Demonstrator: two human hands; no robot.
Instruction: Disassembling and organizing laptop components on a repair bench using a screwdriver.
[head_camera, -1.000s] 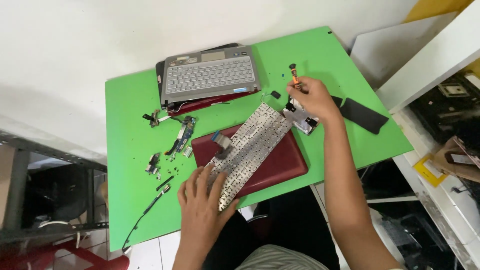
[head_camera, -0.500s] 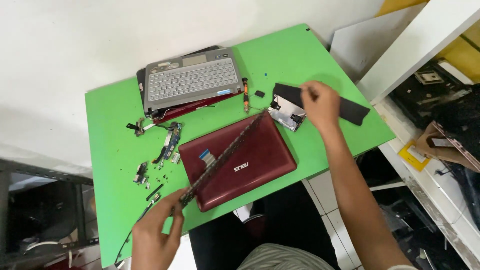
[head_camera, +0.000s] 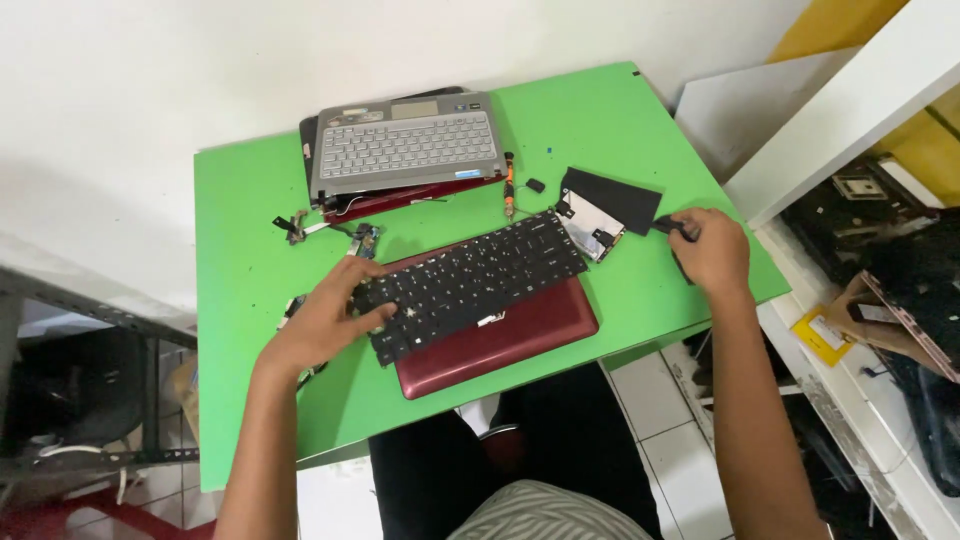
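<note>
A black laptop keyboard (head_camera: 470, 283) lies keys-up and slanted across a dark red laptop base (head_camera: 500, 345) on the green counter (head_camera: 250, 200). The keyboard is a thin flat panel with rows of black keys bearing pale markings; its left end hangs past the red base, its right end reaches toward a small silver component (head_camera: 592, 227). The left hand (head_camera: 325, 320) rests on the keyboard's left end, fingers spread flat over the keys and thumb along the near edge, a loose pressing grip rather than a clench. The right hand (head_camera: 712, 248) sits near the counter's right edge, its fingers pinched on a small black part (head_camera: 672, 226) that touches the corner of a flat black sheet (head_camera: 612, 198).

No open container stands on the counter. The nearest to one is the red base, a shallow shell that carries the keyboard on top; what lies inside it is hidden.

At the far side lies a second laptop half with a silver-grey keyboard (head_camera: 405, 148), stacked on dark and red pieces. Beside it lies an orange-handled screwdriver (head_camera: 508, 185), with a small black bit (head_camera: 535, 185) just right of it. Small hinges and loose parts (head_camera: 295, 226) are scattered left of the keyboards. A cluttered white shelf (head_camera: 880, 300) stands to the right of the counter.
</note>
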